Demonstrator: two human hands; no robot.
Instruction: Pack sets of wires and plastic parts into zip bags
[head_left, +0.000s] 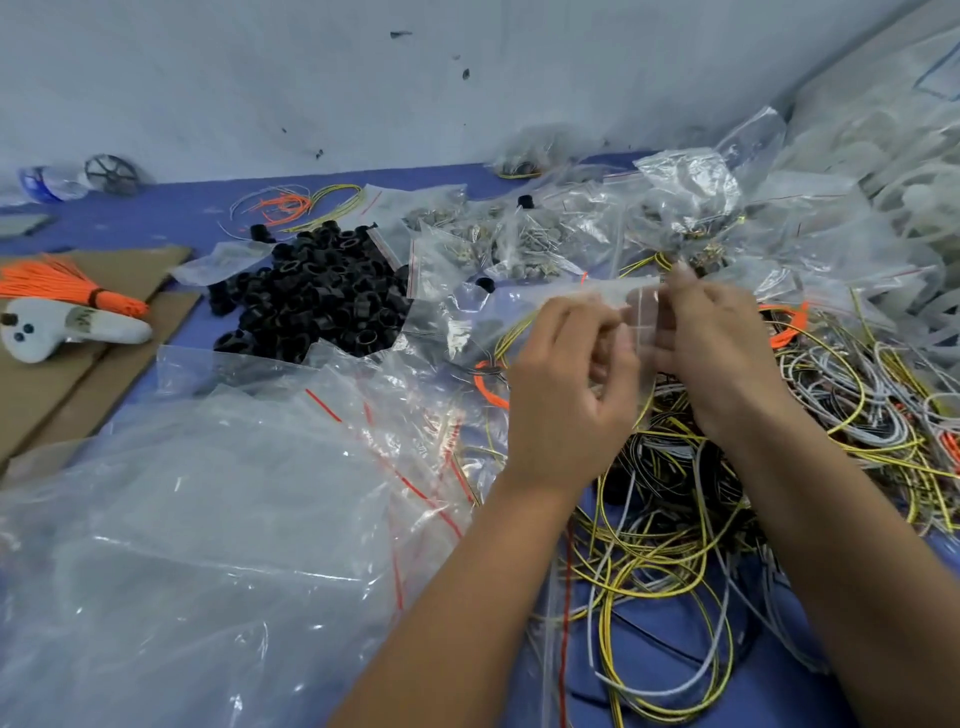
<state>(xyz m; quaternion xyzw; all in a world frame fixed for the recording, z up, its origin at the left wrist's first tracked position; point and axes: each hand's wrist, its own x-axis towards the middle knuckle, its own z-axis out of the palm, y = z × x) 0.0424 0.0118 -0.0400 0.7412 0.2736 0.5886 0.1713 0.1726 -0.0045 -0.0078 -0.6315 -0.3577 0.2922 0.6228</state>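
Many filled bags (498, 234) behind black rings (317, 296) | left hand (566, 395), right hand (727, 358) pinching clear zip bag (631, 312) — contents unclear | loose wires (779, 441) right of rings — lots unpacked

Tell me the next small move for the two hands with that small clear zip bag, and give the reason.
Probably pull the mouth of the small clear zip bag open. The left hand and right hand both pinch it above the tangled yellow, grey and black wires, and it looks empty, though blur hides the seal.
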